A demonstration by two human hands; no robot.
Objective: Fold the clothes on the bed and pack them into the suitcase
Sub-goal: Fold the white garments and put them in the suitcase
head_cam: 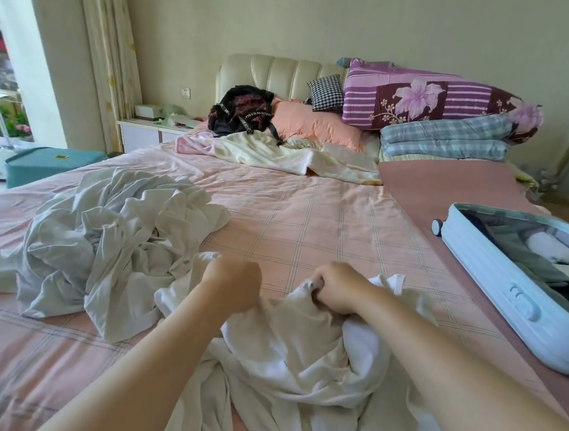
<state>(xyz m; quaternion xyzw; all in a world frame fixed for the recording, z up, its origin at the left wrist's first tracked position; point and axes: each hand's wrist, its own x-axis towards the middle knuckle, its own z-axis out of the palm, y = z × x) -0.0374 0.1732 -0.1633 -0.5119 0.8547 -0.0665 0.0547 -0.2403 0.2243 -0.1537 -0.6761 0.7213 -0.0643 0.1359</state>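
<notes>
right now my left hand and right hand are each fisted tight on the top edge of the garment, which lies crumpled on the bed just beside the grey pile. i should draw my hands apart to pull that edge taut, then lay it flat before folding. the open suitcase on my right likely wants a compact fold.

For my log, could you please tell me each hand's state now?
Left hand: grips the white garment.
Right hand: grips the white garment too.
</notes>
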